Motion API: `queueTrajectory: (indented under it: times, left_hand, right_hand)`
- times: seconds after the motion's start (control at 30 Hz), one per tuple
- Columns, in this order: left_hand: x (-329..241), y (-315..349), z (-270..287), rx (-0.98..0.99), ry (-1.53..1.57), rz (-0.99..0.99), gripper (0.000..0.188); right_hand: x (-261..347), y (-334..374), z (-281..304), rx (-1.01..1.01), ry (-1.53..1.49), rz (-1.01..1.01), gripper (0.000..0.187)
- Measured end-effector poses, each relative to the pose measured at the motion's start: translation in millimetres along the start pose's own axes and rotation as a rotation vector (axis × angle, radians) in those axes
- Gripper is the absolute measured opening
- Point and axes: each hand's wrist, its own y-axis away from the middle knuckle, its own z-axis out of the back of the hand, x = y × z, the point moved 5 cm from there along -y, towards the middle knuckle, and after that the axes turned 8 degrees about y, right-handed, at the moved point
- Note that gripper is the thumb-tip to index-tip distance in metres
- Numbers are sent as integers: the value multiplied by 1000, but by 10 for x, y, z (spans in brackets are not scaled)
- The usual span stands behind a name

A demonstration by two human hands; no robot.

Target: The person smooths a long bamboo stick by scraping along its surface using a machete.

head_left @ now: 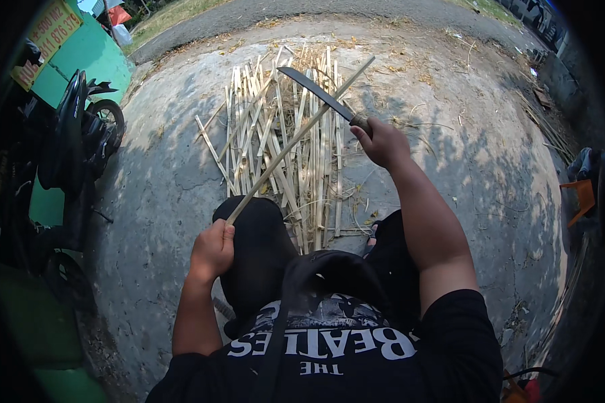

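My left hand (213,247) is closed round the near end of a long pale bamboo strip (279,160), just beside my left knee. The strip slants up and away to the right. In my right hand (383,142) is the handle of a machete (314,87) with a long dark blade, its tip pointing to the far left. The blade crosses the strip near its far part and appears to touch it. Beneath both, a heap of split bamboo strips (305,181) lies on the ground in front of my legs, mostly lengthwise, some crossed.
A dark motorbike (81,127) stands at the left by a green wall (107,60). Thin shavings and dry leaves (410,74) are scattered around the heap on the concrete ground (161,228). An orange object (580,200) and more long strips (548,127) lie along the right side.
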Motion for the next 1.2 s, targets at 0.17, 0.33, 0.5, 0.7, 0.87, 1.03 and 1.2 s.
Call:
queueTrajectory:
  times: [0.17,0.33,0.5,0.7,0.87,1.03,1.2]
  left_hand:
    - [197,271,9,14,7,129,31]
    - [173,206,-2,37,72,124,32]
    - [243,184,70,47,146,112,33]
    - [262,98,-7,47,60,72,33]
    - [223,72,26,123,100,169,35]
    - [176,128,2,65,60,130,33]
    - [210,193,-15,-1,37,80,32]
  right_hand:
    - [-354,-9,54,-46,-95,-402,55]
    - [586,169,-28,-75,-93,167,45]
    - [1231,365,-174,164,33,567,47]
    - [526,151,-251,232,-8,127,51]
    - [734,293,-180,249,77,215,50]
    - [1048,351,-225,244,49,413,50]
    - [-103,-63,-99,35,-195,-225,57]
